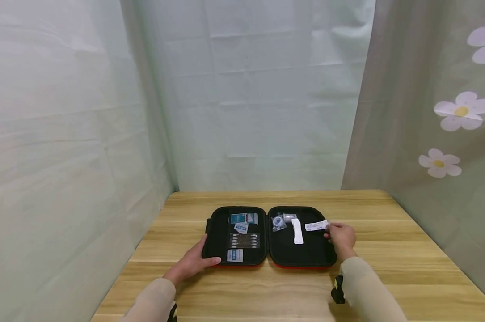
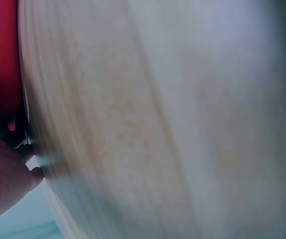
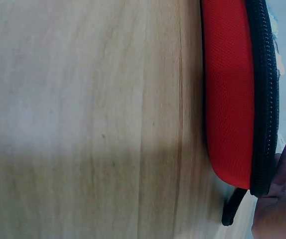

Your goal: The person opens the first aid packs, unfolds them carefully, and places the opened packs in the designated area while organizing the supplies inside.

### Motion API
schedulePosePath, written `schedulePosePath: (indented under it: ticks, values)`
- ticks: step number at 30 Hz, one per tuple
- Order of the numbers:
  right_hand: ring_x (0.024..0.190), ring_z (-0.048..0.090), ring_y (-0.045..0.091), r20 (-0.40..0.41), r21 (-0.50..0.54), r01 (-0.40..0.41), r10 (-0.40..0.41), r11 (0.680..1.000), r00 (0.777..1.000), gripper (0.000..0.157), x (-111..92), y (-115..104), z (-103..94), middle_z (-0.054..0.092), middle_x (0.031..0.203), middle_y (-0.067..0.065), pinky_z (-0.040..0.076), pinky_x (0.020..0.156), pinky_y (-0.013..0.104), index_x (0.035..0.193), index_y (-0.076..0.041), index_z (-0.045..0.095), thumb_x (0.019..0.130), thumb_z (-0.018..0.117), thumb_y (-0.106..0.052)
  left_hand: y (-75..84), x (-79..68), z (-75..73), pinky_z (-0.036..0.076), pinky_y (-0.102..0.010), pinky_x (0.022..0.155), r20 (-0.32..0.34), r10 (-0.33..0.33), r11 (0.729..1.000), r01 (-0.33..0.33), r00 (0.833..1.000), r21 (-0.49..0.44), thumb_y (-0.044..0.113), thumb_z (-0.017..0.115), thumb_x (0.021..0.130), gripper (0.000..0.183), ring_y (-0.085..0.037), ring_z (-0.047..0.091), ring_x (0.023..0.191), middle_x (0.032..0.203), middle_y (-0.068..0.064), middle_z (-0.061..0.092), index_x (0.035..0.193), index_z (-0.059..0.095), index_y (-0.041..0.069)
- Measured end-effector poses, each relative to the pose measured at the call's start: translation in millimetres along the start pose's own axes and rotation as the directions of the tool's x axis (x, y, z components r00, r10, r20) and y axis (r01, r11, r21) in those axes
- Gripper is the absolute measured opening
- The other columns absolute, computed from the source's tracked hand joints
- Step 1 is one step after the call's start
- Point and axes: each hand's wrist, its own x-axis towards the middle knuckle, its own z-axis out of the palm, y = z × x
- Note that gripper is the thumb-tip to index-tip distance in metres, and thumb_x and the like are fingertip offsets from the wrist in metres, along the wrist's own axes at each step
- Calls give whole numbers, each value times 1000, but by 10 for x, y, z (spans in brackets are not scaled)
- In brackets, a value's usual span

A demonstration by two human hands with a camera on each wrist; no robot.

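Note:
A zippered case with a black lining (image 1: 282,252) and red shell (image 3: 227,89) lies unfolded on the table. My right hand (image 1: 341,237), at the right half's outer edge, pinches one end of a white printed paper strip packet (image 1: 316,226) over the lining. Another white strip (image 1: 297,231) lies in that half, near a bagged white roll (image 1: 278,222) and a small clear-wrapped item (image 1: 289,217). My left hand (image 1: 196,260) rests against the left half's front corner, thumb stretched along the front rim. That half holds a clear pack of swabs (image 1: 244,241) and several small blue-and-white packets (image 1: 235,255).
The case stands on a wood-grain table (image 1: 274,295). Pale curtains (image 1: 258,112) hang behind and at both sides, the right one printed with white flowers (image 1: 462,112). A black zipper pull (image 3: 231,209) hangs off the case's right corner.

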Motion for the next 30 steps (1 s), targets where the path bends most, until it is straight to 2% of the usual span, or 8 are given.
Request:
schedulePosePath:
  ticks: [7, 14, 19, 26, 30]
  values:
    - [52, 61, 6, 67, -76, -8, 13, 997, 998, 28, 8, -52, 17, 69, 71, 9, 49, 48, 22, 111, 16, 65, 91, 62, -4, 3, -16, -11, 19, -64, 113, -2, -3, 1000, 3, 1000, 18, 45, 80, 80, 108, -45, 27, 142, 159, -23, 25, 158, 17, 6]
    - [52, 62, 7, 127, -151, 28, -8, 988, 992, 28, 29, -70, 57, 70, 73, 11, 48, 49, 24, 111, 15, 65, 91, 60, -4, -3, -12, -3, 19, -64, 113, -3, -3, 1000, 4, 1000, 27, 46, 80, 80, 108, -45, 27, 142, 159, -23, 25, 158, 17, 6]
    - [48, 59, 6, 132, -139, 28, -9, 990, 991, 25, 21, -101, 128, 68, 69, 8, 51, 47, 21, 107, 18, 65, 89, 59, 1, 1, -12, -3, 19, -63, 113, -4, 1, 1000, -1, 1000, 20, 46, 80, 81, 108, -45, 27, 142, 159, -23, 25, 158, 17, 5]
    - [47, 60, 8, 145, -84, -32, 44, 996, 989, 23, -30, -92, 303, 66, 66, 9, 53, 47, 22, 100, 20, 64, 88, 52, 4, 13, -18, -6, 20, -63, 113, -4, 0, 1000, 0, 1000, 21, 47, 80, 81, 108, -45, 27, 142, 159, -23, 25, 158, 16, 5]
    - [48, 62, 9, 146, -46, -62, 69, 997, 987, 26, -44, -53, 397, 67, 67, 11, 54, 49, 24, 101, 21, 65, 88, 51, 3, 30, -27, -5, 20, -63, 113, -4, 3, 1000, -3, 1000, 23, 46, 80, 81, 108, -45, 27, 142, 159, -23, 25, 158, 16, 4]
